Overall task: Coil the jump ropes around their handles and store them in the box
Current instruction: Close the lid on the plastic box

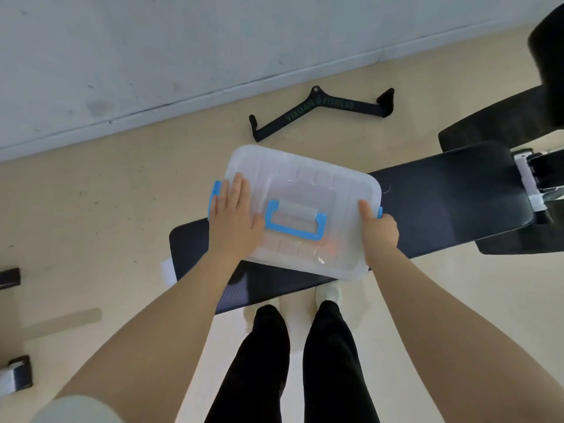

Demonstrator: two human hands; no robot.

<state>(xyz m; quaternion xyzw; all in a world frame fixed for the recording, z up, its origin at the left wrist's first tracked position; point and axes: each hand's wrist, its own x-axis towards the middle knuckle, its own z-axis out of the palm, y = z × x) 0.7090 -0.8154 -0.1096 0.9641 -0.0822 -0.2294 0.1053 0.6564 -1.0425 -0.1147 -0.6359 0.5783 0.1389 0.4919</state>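
A translucent plastic box (308,178) with its lid on sits across a black padded bench (442,203). The lid has a blue carry handle (294,224) and blue side latches. My left hand (235,218) lies flat on the lid's left part, fingers straight, next to the left latch (215,193). My right hand (380,230) grips the box's right edge at the right latch, thumb on top of the lid. A faint orange shape shows through the lid near the front. No jump rope is plainly visible.
A black V-shaped cable-machine bar (320,109) lies on the beige floor beyond the box, near the grey wall. More bench parts and a white bracket (531,181) stand at the right. Dark equipment pieces (18,374) sit at the left edge. My legs stand below the bench.
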